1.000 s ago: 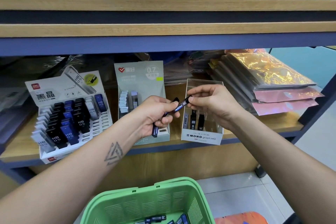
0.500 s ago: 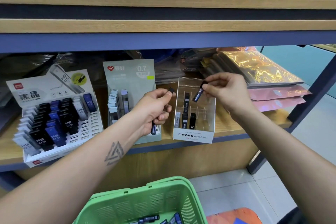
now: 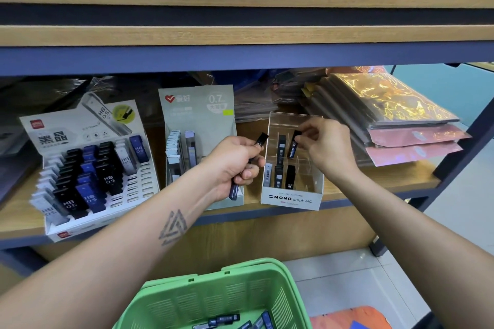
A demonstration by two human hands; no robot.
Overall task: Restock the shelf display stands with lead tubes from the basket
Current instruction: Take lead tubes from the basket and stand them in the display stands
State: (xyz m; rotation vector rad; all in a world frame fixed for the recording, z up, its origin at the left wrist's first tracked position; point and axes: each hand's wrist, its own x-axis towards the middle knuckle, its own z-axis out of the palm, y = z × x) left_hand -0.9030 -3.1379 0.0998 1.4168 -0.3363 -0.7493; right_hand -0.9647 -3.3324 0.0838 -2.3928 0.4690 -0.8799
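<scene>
**Lead tube at the MONO stand**

Right hand (image 3: 324,148) pinching a black-and-blue lead tube (image 3: 293,147) inside the clear MONO display stand (image 3: 291,199), beside tubes already standing there. Left hand (image 3: 235,165) gripping several lead tubes (image 3: 260,140), partly covering the grey 0.7 stand (image 3: 197,112). Green basket (image 3: 187,299) below, tubes inside. Glossy folders (image 3: 395,104) stacked right.

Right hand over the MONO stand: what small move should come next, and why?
Probably lower the tube into the back row of the MONO stand and let go. The right hand pinches it over an open slot beside a seated tube; the left hand holds more.
</scene>
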